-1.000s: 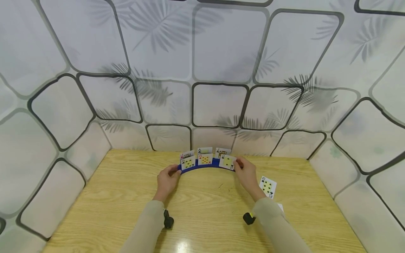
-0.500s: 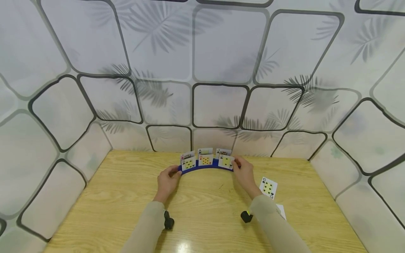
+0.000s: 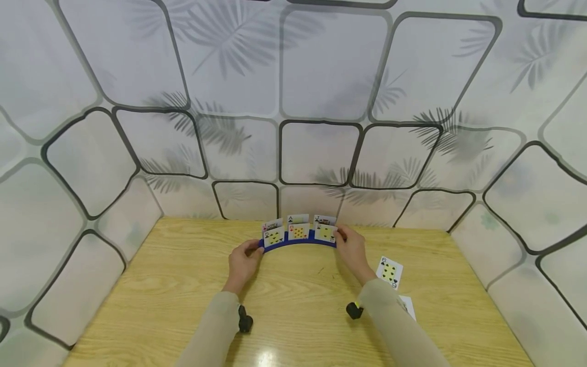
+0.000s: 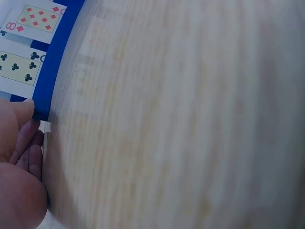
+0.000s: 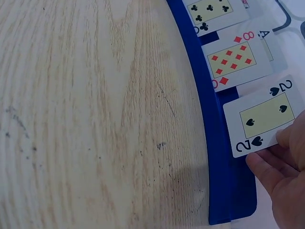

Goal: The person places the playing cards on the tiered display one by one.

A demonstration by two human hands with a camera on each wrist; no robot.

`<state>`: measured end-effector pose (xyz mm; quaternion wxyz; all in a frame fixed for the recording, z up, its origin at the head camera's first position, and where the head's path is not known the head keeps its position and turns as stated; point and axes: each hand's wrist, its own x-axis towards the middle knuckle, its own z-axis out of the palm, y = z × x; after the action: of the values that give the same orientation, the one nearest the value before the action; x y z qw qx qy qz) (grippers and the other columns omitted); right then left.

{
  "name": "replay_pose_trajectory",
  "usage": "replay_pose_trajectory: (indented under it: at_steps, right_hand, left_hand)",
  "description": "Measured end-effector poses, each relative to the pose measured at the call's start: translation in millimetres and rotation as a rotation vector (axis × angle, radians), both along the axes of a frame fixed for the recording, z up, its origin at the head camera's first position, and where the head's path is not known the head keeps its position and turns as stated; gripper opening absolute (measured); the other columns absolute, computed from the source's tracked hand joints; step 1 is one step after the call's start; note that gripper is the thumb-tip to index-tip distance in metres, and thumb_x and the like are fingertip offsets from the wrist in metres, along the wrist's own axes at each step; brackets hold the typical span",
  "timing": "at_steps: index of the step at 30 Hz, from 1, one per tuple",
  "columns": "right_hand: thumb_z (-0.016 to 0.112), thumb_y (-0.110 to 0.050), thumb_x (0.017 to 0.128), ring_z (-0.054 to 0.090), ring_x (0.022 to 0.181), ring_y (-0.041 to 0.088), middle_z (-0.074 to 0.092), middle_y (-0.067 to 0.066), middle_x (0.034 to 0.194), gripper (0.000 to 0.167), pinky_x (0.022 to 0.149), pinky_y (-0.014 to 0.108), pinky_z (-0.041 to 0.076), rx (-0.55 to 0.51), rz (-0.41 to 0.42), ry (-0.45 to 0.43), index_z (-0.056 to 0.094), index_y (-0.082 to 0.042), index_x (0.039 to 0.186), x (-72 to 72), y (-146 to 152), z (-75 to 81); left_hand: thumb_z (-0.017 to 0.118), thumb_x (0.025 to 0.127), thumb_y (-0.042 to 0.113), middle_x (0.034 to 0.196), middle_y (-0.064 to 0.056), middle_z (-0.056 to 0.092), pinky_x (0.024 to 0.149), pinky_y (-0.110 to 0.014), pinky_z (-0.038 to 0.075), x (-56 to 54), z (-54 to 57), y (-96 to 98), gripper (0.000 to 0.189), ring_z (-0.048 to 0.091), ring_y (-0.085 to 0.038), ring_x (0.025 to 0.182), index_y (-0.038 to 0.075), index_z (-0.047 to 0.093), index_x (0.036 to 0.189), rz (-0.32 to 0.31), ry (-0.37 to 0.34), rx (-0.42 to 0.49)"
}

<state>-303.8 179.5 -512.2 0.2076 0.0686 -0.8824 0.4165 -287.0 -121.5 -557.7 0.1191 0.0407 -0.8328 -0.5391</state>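
Observation:
A curved blue card holder stands at the back of the table. My left hand grips its left end, the thumb pressing on the blue rim. Between the thumb and fingers of my right hand is the two of spades, at the holder's right part. Its lower edge meets the holder; whether it sits in the slot I cannot tell. Beside it in the front row stand an eight of diamonds and a clubs card. Behind are a jack, an ace and another jack.
A six of spades lies face up on the wooden table, right of my right hand. Another card is partly hidden by my right sleeve. A patterned wall rises close behind the holder.
My right hand has slid slightly left with the two of spades, so the card now lines up in front of the right-hand jack. The left hand stays on the holder's end.

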Motion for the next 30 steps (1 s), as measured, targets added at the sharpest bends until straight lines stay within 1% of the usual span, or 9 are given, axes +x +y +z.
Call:
replay_pose_trajectory:
  at_steps: [5,12,17,25,30]
  right_hand:
    - [0.066,-0.002,0.101,0.074,0.094,0.038,0.077,0.024,0.104,0.02,0.084,0.051,0.063,0.006,0.001,-0.007,0.073,0.006,0.118,-0.9,-1.2,1.2]
    - [0.066,-0.002,0.1,0.073,0.091,0.036,0.077,0.022,0.101,0.02,0.081,0.049,0.062,0.009,-0.009,-0.013,0.074,0.005,0.117,-2.4,-2.5,0.9]
    - [0.066,-0.002,0.1,0.072,0.09,0.035,0.077,0.022,0.101,0.02,0.08,0.048,0.062,0.012,-0.007,-0.014,0.074,0.005,0.117,-2.8,-3.9,1.4]
    - [0.066,-0.002,0.1,0.071,0.088,0.032,0.077,0.021,0.099,0.019,0.078,0.044,0.06,0.014,-0.006,-0.017,0.074,0.005,0.116,-4.3,-3.9,-3.8]
    - [0.066,-0.002,0.1,0.071,0.085,0.031,0.077,0.021,0.097,0.018,0.075,0.04,0.059,0.02,-0.005,-0.007,0.074,0.006,0.115,-5.7,-3.4,-6.7]
  left_hand:
    - [0.072,0.099,0.007,0.119,-0.021,0.076,0.099,-0.05,0.057,0.0,0.4,-0.1,0.026,0.071,-0.035,0.11,-0.001,0.074,0.124,-0.007,0.001,0.005]
    - [0.072,0.099,0.007,0.119,-0.021,0.076,0.099,-0.05,0.057,0.6,1.3,0.2,0.026,0.072,-0.035,0.11,-0.001,0.074,0.123,-0.007,0.007,-0.005]
    - [0.072,0.099,0.008,0.119,-0.02,0.076,0.099,-0.05,0.057,1.1,3.0,1.2,0.026,0.071,-0.035,0.11,0.0,0.074,0.124,-0.003,-0.005,0.003]
    - [0.072,0.099,0.009,0.118,-0.019,0.077,0.098,-0.05,0.057,1.5,2.4,0.7,0.026,0.071,-0.034,0.11,0.001,0.074,0.123,0.002,-0.004,-0.006]
    - [0.072,0.099,0.009,0.118,-0.02,0.077,0.097,-0.05,0.057,1.4,1.2,0.1,0.026,0.071,-0.034,0.109,0.0,0.074,0.123,-0.005,-0.001,-0.002]
